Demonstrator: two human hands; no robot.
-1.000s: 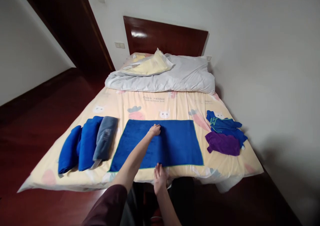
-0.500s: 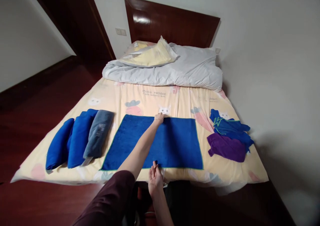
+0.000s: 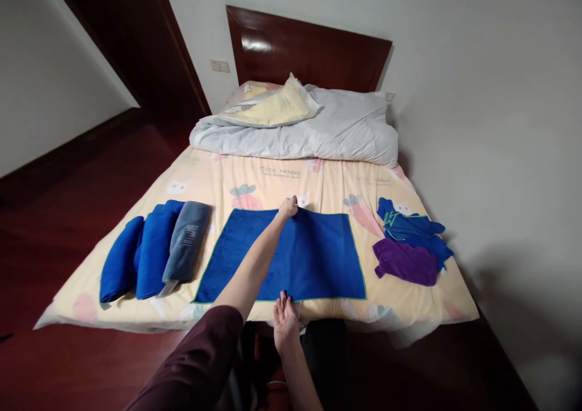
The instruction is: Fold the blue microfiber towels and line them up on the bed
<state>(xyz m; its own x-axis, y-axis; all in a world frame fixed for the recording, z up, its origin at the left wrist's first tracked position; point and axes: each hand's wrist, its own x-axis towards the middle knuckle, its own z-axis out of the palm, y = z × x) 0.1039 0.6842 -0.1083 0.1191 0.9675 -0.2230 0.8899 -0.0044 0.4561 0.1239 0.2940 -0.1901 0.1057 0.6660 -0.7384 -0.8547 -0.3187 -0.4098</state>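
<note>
A blue towel [image 3: 245,247] with thin green edging lies spread flat across the near part of the bed. My left hand [image 3: 289,206] reaches over it, fingers closed on the middle of its far edge. At the middle of the near edge is my right hand [image 3: 286,326], palm turned up, with the fingertips at the cloth; it appears to pinch the edge, though the grip is partly hidden. A soft crease runs through the towel between my two hands.
Left of the towel lie two blue folded towels [image 3: 157,250] [image 3: 122,259] and a grey folded towel [image 3: 188,244]. To the right are a crumpled blue cloth [image 3: 413,228] and a purple cloth [image 3: 406,261]. A grey quilt [image 3: 345,126] is bunched near the headboard [image 3: 309,47].
The view has shifted slightly. My left hand stays at the far edge, now with its fingers more tightly bunched, and my right hand stays at the near edge.
</note>
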